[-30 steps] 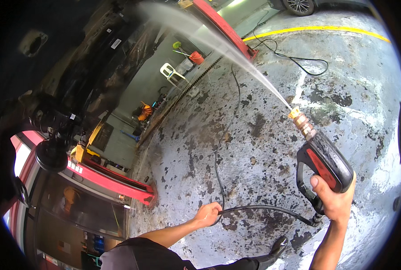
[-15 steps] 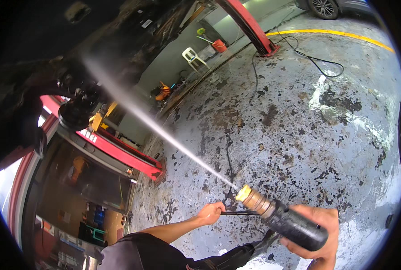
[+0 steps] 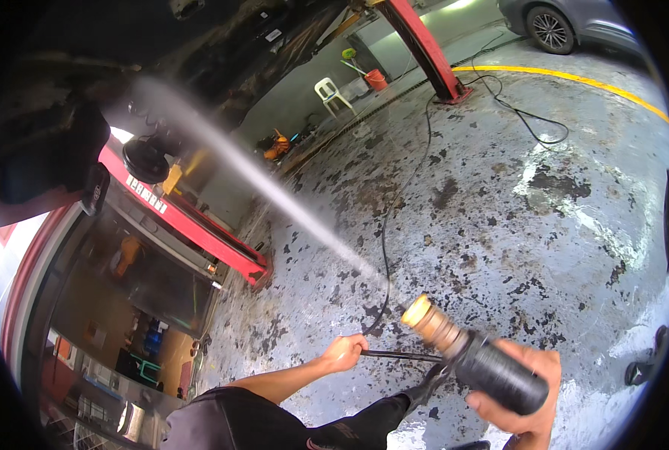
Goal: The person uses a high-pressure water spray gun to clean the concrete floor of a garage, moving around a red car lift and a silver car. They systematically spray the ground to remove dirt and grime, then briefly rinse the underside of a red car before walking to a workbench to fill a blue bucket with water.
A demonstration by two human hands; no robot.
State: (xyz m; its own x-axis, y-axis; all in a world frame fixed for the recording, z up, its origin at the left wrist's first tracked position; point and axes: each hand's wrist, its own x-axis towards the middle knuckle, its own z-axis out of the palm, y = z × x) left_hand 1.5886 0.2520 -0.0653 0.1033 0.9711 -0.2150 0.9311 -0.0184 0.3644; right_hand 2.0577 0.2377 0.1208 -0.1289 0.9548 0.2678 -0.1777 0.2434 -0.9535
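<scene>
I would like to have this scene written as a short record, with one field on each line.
Right hand: wrapped around a black spray gun
Left hand: closed on a black hose
Spray: pale jet running from the gun toward a dark vehicle underside, upper left; end lost in mist
Floor: grey, worn, dark patches; yellow line at the far side
Background: white chair, orange-red bucket, grey car

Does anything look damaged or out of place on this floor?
Yes: the floor looks damaged, its grey coating broken by dark, ragged patches. A black hose or cable also lies loosely looped near the upper red post, looking untidy.
</scene>
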